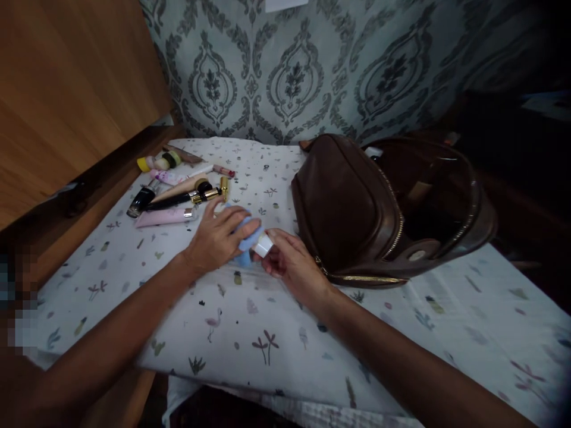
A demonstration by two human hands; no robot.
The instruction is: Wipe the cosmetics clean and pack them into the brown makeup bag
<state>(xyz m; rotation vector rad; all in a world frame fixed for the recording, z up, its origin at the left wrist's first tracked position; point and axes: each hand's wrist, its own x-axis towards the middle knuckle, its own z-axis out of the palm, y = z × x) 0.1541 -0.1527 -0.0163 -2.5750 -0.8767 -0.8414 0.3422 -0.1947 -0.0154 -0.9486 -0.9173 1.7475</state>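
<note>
A small, glossy white, blocky piece (263, 245), perhaps a cap, is between the person's 2 hands, just above the middle of the table. A soft light blue cloth (247, 235) is bunched against its left side; blur hides whether anything is wrapped within. The left hand (218, 235), palm down, has its fingers curled over the cloth and grips it. The right hand (297, 264) pinches the white piece between thumb and fingers, the fingers bent beneath.

Just beyond the left hand lies a loose cluster of cosmetics. Nearest is a pale pink tube (160, 217) with a shiny metallic collar, lying flat. Behind it are a slim black tube (172, 202) and a squat, glossy black bottle (140, 201), the bottle at the cluster's left end. A gold cylindrical piece (223, 189) is at the right end, and a tapered beige tube (181, 186) lies farther back. Small rounded yellow items (145, 164) are at the far left.

To the right of the hands, a dark brown leather-like bag (341, 196) with gold-toned zips rests on the table, its right compartment gaping. The table carries a white cloth (236, 345) printed with flamingos, palms and cacti. Behind rises a pale grey surface with a dark ornamental pattern (294, 83); a brown wooden panel (80, 77) fills the upper left.
</note>
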